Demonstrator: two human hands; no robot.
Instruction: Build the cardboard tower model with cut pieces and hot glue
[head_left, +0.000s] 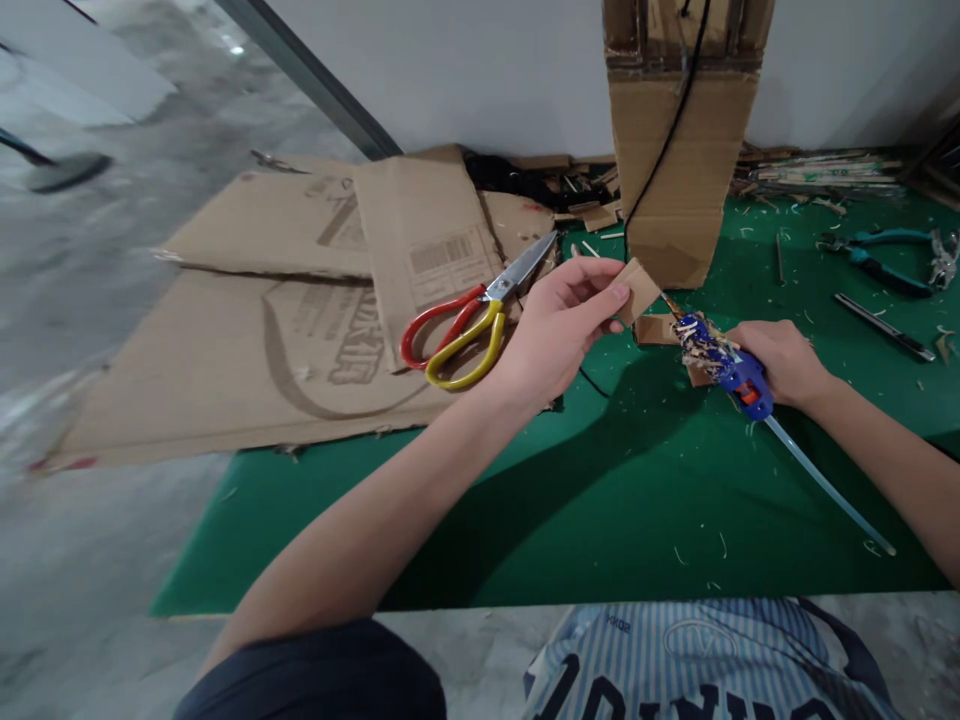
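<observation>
Between thumb and fingers, my left hand [566, 315] pinches a small cardboard piece [640, 293]. My right hand [780, 362] grips a blue hot glue gun [739, 378], its front half crusted with dried glue and scraps. The nozzle points up and left, close to the right edge of the cardboard piece; whether it touches, I cannot tell. A clear glue stick [829, 483] sticks out of the gun's back. Below the nozzle lies another small cardboard piece [656, 329], partly hidden by the gun.
Scissors [480, 315] with red and yellow handles rest on large cardboard sheets [225, 330] at the left. Behind my hands stands a tall cardboard structure [679, 170] with a black cable. Pliers [889, 262] and a utility knife [885, 327] lie at the right on the green table [600, 540].
</observation>
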